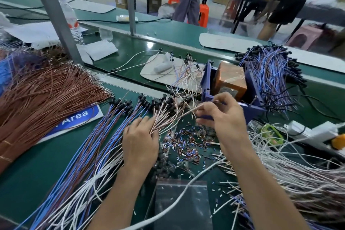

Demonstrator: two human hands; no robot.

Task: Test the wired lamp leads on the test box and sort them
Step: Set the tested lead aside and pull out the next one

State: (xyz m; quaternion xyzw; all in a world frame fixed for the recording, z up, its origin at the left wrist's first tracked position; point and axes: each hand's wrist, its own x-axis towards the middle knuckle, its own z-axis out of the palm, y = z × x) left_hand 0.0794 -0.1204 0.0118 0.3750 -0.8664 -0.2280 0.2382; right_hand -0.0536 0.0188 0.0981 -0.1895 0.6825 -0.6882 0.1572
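My left hand (140, 140) grips a bundle of thin pink lamp leads (164, 115) with black lamp holders at their far ends. My right hand (222, 115) pinches the bare ends of one lead (188, 113) and holds them at the front of the blue test box (252, 97), which has an orange block (230, 78) inside it. Blue and brown leads (104, 136) fan out on the green table to the left. A pile of blue-wired leads (270, 69) lies behind the box.
A thick sheaf of brown wires (41, 91) lies at the far left. Cut insulation bits (186, 147) litter the table between my hands. White wires (298, 164) spread at the right beside a white power strip (309, 132). Two people work at benches behind.
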